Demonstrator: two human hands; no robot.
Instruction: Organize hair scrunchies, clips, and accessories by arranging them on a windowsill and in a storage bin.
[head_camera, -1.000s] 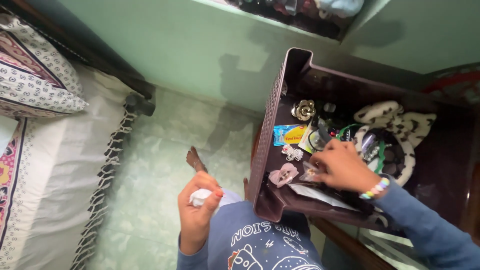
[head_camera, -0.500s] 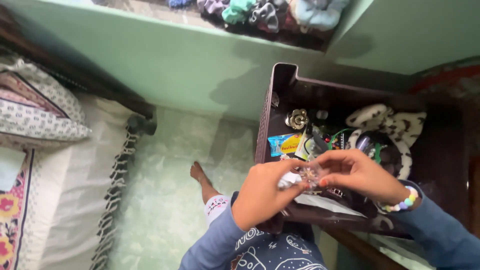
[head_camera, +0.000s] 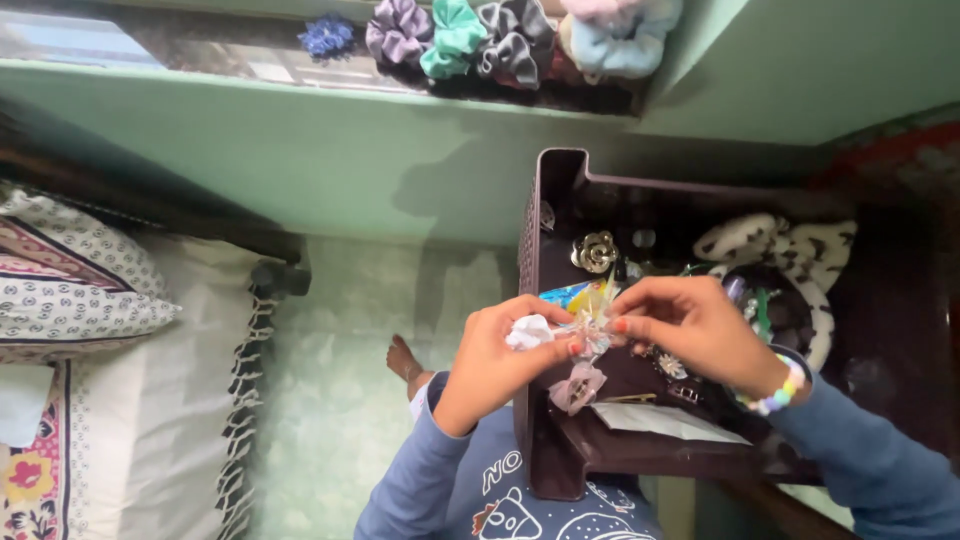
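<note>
My left hand (head_camera: 495, 360) holds a crumpled white wad (head_camera: 528, 331) in its fingers and also pinches a small clear plastic packet (head_camera: 592, 322). My right hand (head_camera: 690, 330), with a bead bracelet at the wrist, pinches the same packet from the other side. Both hands meet just above the left part of a dark brown plastic basket (head_camera: 545, 230). A pink bow clip (head_camera: 577, 387) lies in the basket right under the hands.
The basket also holds a metal rose clip (head_camera: 595, 251), a spotted furry headband (head_camera: 790, 248), a white card (head_camera: 670, 422) and several small trinkets. Scrunchies (head_camera: 500, 35) sit on a ledge above. A bed with a patterned pillow (head_camera: 75, 280) lies left; green floor between.
My left hand came up from my lap with the white wad and met my right hand, which lifted the clear packet out of the basket. The view tilted up, showing the scrunchies.
</note>
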